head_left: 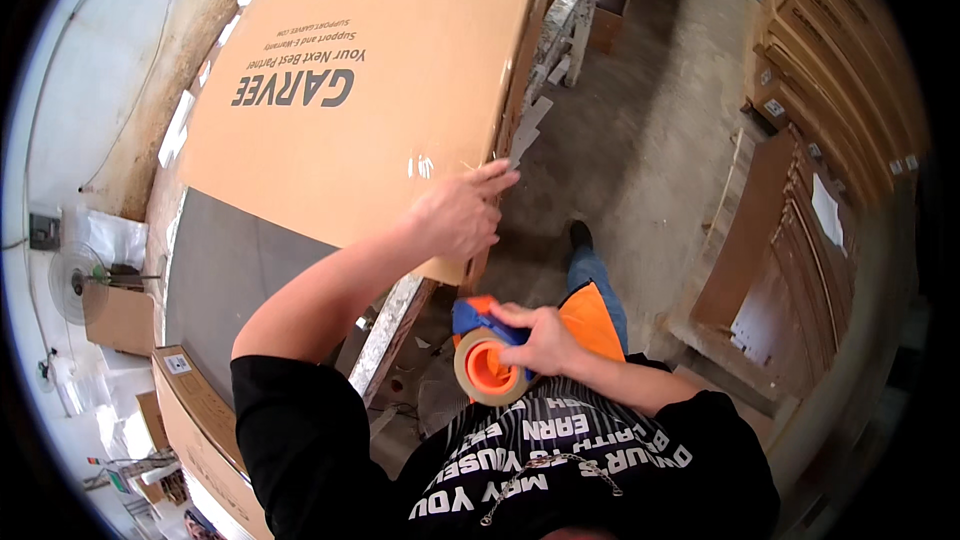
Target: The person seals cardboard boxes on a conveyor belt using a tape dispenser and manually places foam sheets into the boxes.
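Note:
A large flat cardboard box (pixel 390 130) with dark printing lies on a grey-topped workbench (pixel 240 260). My left hand (pixel 460 210) rests on the box's near right corner, with its fingers stretched over the edge. Shiny clear tape shows on the box beside that hand and along the right side. In front of my body, my right hand (pixel 550 342) grips a blue and orange tape dispenser (pixel 480 322) loaded with a roll of tape. The dispenser is apart from the box, lower and nearer to me.
The bench's worn metal edge (pixel 385 340) runs beside me. Stacked long cartons (pixel 830 60) and leaning cardboard sheets (pixel 750 230) stand at the right on the concrete floor (pixel 640 120). To the left are a fan (pixel 78 280) and another box (pixel 205 440).

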A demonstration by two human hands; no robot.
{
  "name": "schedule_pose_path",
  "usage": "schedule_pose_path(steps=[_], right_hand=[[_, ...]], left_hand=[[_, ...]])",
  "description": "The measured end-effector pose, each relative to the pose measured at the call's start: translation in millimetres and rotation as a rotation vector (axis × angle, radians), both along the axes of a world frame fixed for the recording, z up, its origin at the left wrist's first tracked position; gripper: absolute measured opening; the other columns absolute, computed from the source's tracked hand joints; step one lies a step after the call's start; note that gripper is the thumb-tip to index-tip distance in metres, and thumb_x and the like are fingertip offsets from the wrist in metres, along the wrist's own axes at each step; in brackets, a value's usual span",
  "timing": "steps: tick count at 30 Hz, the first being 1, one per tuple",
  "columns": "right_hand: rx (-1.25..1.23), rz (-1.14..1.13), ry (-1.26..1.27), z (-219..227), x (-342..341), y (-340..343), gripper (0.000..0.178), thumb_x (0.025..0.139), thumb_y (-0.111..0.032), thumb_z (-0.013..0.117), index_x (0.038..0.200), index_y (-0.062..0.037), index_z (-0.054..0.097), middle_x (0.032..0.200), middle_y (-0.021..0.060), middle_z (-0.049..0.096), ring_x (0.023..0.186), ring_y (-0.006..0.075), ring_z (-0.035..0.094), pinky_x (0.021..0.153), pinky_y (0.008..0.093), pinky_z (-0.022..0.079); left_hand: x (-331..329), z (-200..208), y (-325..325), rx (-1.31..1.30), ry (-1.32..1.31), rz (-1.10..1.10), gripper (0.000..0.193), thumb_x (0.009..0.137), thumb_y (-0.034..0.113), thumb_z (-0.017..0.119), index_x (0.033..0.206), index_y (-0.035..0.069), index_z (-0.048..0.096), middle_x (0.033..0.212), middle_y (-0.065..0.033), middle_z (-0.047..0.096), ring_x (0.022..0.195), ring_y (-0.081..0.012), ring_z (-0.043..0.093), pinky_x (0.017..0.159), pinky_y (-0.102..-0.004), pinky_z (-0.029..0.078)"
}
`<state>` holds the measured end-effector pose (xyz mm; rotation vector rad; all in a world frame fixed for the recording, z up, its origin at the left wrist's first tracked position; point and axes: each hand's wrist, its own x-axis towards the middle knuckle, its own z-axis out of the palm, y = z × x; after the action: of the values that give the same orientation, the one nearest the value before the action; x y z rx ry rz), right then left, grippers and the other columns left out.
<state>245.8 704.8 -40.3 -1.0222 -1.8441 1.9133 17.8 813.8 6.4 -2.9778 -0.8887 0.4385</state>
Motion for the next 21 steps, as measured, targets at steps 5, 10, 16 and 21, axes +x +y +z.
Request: schedule_pose_path(steps=[5,10,16,21], right_hand=[[0.17,-0.043,-0.119,-6,-65,-36,0.05,0.064,-0.034,0.069,0.101,-0.0014,0.066,0.099,0.0211,0.065,0.082,0.0389,0.066,0.073,0.0445,0.054],[0.487,0.124,-0.195,-33,-100,-46,0.046,0.066,-0.035,0.071,0.106,-0.0121,0.069,0.11,0.0187,0.064,0.082,0.037,0.066,0.074,0.0465,0.054],[-0.413,-0.27,0.389,-103,20,-16,0.07,0.064,0.0,0.065,0.133,0.0027,0.055,0.122,0.008,0.064,0.108,0.0147,0.06,0.095,0.0267,0.047],[-0.225,-0.276,0.413,-79,1,68,0.067,0.067,-0.003,0.065,0.132,0.0062,0.053,0.102,0.0058,0.068,0.082,0.0083,0.061,0.077,0.0248,0.051]], left_hand=[[-5,5,-57,-0.172,-0.09,0.03,0.026,0.086,0.038,0.058,0.097,0.02,0.074,0.111,0.0053,0.066,0.142,-0.0302,0.03,0.121,-0.0483,0.015],[-17,-5,-56,-0.081,-0.168,-0.011,0.034,0.077,0.038,0.069,0.105,0.02,0.072,0.133,0.0074,0.057,0.144,-0.0321,0.025,0.122,-0.0475,0.014],[-26,-24,-81,0.062,-0.065,0.193,0.116,0.065,0.059,0.075,0.15,0.001,0.02,0.155,-0.0191,0.026,0.144,-0.0435,0.017,0.119,-0.0525,0.016],[-16,-16,-78,0.037,-0.311,0.24,0.11,0.07,0.066,0.067,0.146,-0.003,0.026,0.154,-0.0218,0.026,0.143,-0.0426,0.021,0.119,-0.0508,0.016]])
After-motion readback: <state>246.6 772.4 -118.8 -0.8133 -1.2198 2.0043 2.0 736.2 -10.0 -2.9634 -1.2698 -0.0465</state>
